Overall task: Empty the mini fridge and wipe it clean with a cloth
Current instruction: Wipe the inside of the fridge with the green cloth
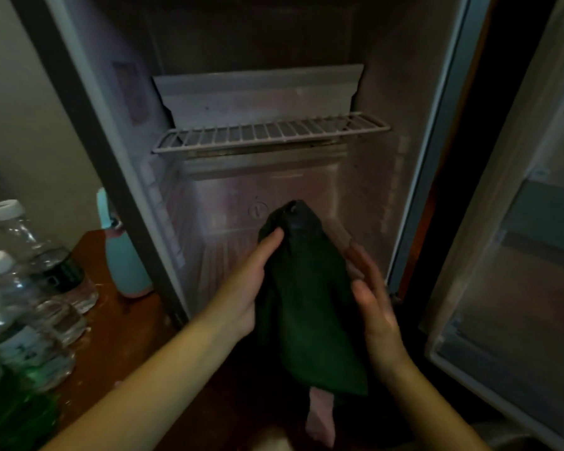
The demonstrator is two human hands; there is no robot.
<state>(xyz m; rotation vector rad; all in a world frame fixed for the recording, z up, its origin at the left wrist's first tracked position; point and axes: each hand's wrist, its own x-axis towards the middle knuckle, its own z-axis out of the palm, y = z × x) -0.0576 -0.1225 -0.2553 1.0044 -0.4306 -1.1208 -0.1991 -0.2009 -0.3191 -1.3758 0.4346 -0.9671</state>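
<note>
The mini fridge (372, 76) stands open in front of me, its inside holding only a wire shelf (267, 133) and bare walls. A dark green cloth (306, 304) hangs in front of the lower compartment, between my two hands. My left hand (251, 281) grips its left edge, the thumb lying over the fabric near the top. My right hand (372, 294) lies against the cloth's right side with the fingers nearly straight; its motion blurs it.
The fridge door (518, 255) hangs open at the right. To the left, on a brown wooden surface (118, 336), stand several clear water bottles (36, 255), a green bottle (10, 411) and a teal bottle (124, 265). A foot (321, 415) shows below the cloth.
</note>
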